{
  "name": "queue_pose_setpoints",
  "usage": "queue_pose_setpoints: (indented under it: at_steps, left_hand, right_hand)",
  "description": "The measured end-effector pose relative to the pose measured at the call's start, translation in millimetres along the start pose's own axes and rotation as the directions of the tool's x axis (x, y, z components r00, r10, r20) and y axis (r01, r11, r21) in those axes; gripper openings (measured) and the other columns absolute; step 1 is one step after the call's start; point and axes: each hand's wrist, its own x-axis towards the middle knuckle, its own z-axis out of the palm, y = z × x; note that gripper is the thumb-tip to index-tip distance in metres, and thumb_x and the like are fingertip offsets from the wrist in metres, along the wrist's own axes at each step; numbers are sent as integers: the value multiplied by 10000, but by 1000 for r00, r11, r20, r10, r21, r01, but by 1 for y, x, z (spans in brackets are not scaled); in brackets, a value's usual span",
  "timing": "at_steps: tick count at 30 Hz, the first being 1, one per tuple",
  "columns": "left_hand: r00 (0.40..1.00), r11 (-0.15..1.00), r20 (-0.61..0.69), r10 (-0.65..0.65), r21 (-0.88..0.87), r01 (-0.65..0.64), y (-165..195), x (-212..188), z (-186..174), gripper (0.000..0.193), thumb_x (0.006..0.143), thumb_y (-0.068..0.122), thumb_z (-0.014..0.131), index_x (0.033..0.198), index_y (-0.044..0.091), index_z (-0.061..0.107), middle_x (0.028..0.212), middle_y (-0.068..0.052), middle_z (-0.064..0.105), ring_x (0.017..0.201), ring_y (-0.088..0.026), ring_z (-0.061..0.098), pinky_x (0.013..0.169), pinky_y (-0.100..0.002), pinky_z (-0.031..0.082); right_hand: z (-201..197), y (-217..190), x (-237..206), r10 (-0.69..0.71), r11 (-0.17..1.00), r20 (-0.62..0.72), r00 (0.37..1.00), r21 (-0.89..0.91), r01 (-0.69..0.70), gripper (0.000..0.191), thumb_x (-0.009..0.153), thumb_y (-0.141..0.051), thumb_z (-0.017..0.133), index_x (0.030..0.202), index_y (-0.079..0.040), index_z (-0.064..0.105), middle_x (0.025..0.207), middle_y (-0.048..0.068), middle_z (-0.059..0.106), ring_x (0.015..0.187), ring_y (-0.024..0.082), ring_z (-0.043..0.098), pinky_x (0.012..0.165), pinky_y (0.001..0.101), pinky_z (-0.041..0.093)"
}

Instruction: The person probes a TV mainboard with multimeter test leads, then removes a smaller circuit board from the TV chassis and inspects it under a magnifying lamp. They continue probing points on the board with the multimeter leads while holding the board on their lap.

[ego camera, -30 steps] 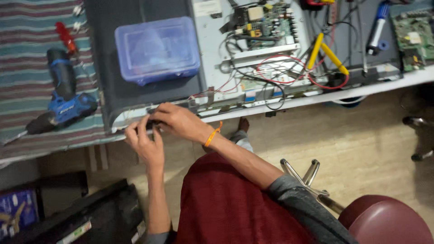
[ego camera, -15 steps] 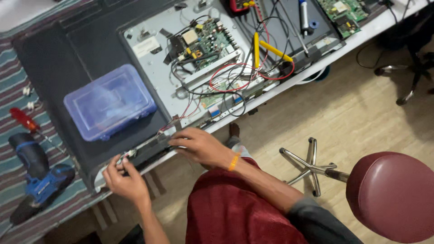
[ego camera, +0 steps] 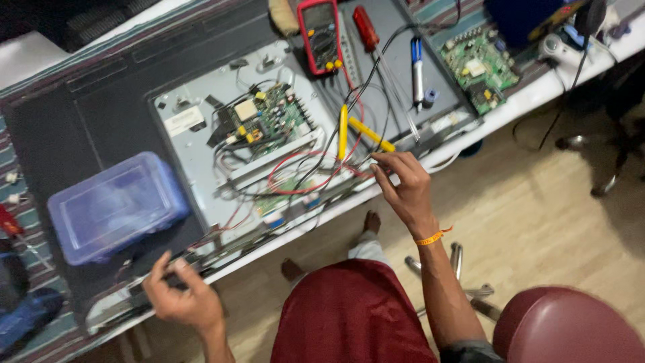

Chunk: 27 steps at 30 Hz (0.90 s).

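An opened flat-screen television (ego camera: 87, 141) is seen from above, lying face down on a workbench, with two bare hands at its near edge.

At far left, a translucent blue plastic box (ego camera: 114, 205) rests on the dark back panel. The left hand (ego camera: 181, 299) is pinched on the panel's lower edge strip (ego camera: 127, 302). In the middle, the cover is already off, so the green circuit board (ego camera: 265, 121) and loose red wires (ego camera: 302, 175) are exposed. The right hand (ego camera: 403, 188) is held half-closed just beside yellow-handled pliers (ego camera: 356, 131); nothing is seen grasped. A red multimeter (ego camera: 320, 33) lies behind. Reassembly appears still undone.
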Motion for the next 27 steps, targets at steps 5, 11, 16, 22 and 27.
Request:
queue_pose_setpoints:
  at_steps: [5,11,16,22,27]
  left_hand:
    - [989,961,145,-30,-269,69,107,-29,73,189,1024,88,644,1184,-11,656,1139,-140,689,1058,-266,654,980,-381,508]
    - [848,861,528,-38,-413,296,210,-80,113,130,951,92,684,1061,26,707,975,-96,718,872,-216,695,792,-327,547]
    - [764,832,645,0,-424,357,236,-95,117,137,944,94,684,1050,11,707,946,-94,712,870,-201,703,771,-315,541]
    - [688,815,725,22,-411,407,252,-92,136,127,938,97,679,1026,15,718,890,-82,697,812,-183,678,741,-301,533]
    - [622,747,766,165,-509,428,268,-96,163,118,949,104,678,1016,15,719,888,-61,705,813,-145,678,750,-281,536]
  right_hand:
    - [-35,43,46,-117,993,31,993,-12,118,193,933,-51,747,1123,-17,734,1022,117,724,937,269,701,823,365,552]
    - [-58,119,39,75,997,17,997,-11,-75,172,969,-97,747,1114,-4,735,1038,120,731,844,211,699,730,319,560]
    - [-73,215,34,400,916,-288,870,97,-389,306,993,-147,754,1243,-2,652,1074,98,678,845,188,680,715,320,565]
    - [-70,286,36,872,302,54,487,723,-621,420,867,-196,792,1168,-71,527,878,36,651,697,172,664,591,341,585]
    - [-71,294,58,876,1,254,411,850,-527,306,893,-232,812,1000,-11,630,730,39,570,609,192,619,558,365,557]
